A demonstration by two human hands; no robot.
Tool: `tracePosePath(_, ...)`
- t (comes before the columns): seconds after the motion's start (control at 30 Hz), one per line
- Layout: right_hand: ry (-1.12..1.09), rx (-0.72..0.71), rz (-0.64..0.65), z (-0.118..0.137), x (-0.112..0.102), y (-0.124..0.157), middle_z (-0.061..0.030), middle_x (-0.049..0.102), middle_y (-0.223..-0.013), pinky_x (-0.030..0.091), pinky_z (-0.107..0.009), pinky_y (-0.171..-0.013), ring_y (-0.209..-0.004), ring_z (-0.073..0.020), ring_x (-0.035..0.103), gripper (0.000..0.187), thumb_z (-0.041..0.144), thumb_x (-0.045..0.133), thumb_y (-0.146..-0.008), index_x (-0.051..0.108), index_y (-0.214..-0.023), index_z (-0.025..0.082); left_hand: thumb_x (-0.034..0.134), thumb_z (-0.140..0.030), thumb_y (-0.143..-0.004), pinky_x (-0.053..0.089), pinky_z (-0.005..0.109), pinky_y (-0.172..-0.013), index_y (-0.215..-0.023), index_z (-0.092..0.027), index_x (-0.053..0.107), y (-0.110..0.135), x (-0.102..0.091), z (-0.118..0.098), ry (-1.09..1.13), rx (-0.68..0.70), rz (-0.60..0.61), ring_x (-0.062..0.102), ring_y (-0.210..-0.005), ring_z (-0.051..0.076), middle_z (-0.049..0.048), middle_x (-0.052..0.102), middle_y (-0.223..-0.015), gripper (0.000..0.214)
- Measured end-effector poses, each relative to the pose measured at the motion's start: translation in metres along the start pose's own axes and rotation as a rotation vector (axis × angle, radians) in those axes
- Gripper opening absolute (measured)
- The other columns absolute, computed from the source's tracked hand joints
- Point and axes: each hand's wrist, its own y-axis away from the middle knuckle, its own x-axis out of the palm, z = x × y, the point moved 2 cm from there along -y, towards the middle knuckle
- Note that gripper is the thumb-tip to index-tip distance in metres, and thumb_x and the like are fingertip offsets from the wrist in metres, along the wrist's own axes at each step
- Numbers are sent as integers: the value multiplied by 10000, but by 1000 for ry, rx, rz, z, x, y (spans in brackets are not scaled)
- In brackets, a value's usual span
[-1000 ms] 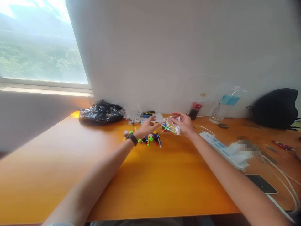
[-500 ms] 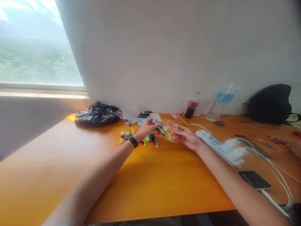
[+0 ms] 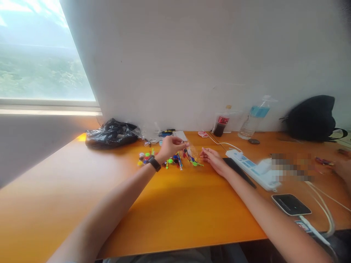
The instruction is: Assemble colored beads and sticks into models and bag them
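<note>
My left hand (image 3: 172, 148), a dark band on its wrist, pinches a thin clear plastic bag (image 3: 194, 149) from above. Thin, brightly coloured plastic pieces (image 3: 195, 163), green and blue among them, show at the bag's lower end; whether they are inside or on the table is hard to tell. Just right of the bag is my right hand (image 3: 213, 160), fingers loosely bent and apart, no object visible in it. Behind and below my left hand, more small colourful plastic pieces (image 3: 170, 160) lie on the orange-brown table (image 3: 175, 204).
A crumpled black plastic bag (image 3: 111, 134) lies at the back left. Along the wall stand a dark drink bottle (image 3: 220, 128), a clear bottle (image 3: 246, 126) and a black bag (image 3: 311, 118). A white power strip (image 3: 251, 168) and a phone-like device (image 3: 291, 204) lie right. Another person's hand (image 3: 342, 170) shows far right.
My right hand has come off the clear bag, its fingers loosening. My left hand now holds the bag higher, and the coloured pieces have dropped toward the table.
</note>
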Motion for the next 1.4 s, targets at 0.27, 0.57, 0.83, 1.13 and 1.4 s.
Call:
tracePosePath(0.27, 224, -136, -96, -10, 0, -3, -56, 707, -849, 540, -334, -731, -795, -218, 653, 487, 698, 609, -881, 676, -820, 219, 735, -449, -872, 444, 250, -569, -757, -170, 707, -12, 22, -29, -179, 262, -99, 632, -626, 151, 22, 701, -662, 304)
tracePosePath(0.57, 447, -319, -97, -8, -4, -3, -93, 750, -1098, 464, -465, -1076, -1128, -295, 660, 477, 643, 468, -985, 726, -989, 242, 505, -225, -955, 543, 246, -647, -1297, -231, 539, -66, 0, -39, -79, 243, -294, 690, -677, 132, 26, 712, -923, 344)
tracePosePath(0.83, 895, -548, 316, 9, 24, 29, -92, 554, -1543, 332, -534, -1236, -1476, -314, 426, 579, 570, 663, -941, 613, -1464, 325, 765, -281, -794, 540, 374, -886, -1201, -164, 650, -105, -28, 27, -495, 69, -233, 718, -1048, 302, 157, 753, -1068, 440)
tracePosePath(1.13, 975, -560, 400, 18, 22, 31, -84, 654, -1427, 415, -475, -1189, -1359, -301, 555, 485, 457, 667, -951, 659, -1412, 304, 664, -244, -856, 492, 347, -1056, -1143, -219, 767, -47, 2, 37, -701, 330, 216, 690, -1153, 269, 91, 757, -1211, 306)
tracePosePath(1.4, 1042, -618, 311, 17, -2, 16, -120, 704, -1321, 472, -486, -1112, -1234, -314, 625, 398, 291, 643, -921, 702, -1310, 233, 639, -208, -833, 528, 394, -958, -1021, -204, 824, -15, 18, 35, -835, 422, 357, 732, -1003, 319, 122, 803, -1006, 264)
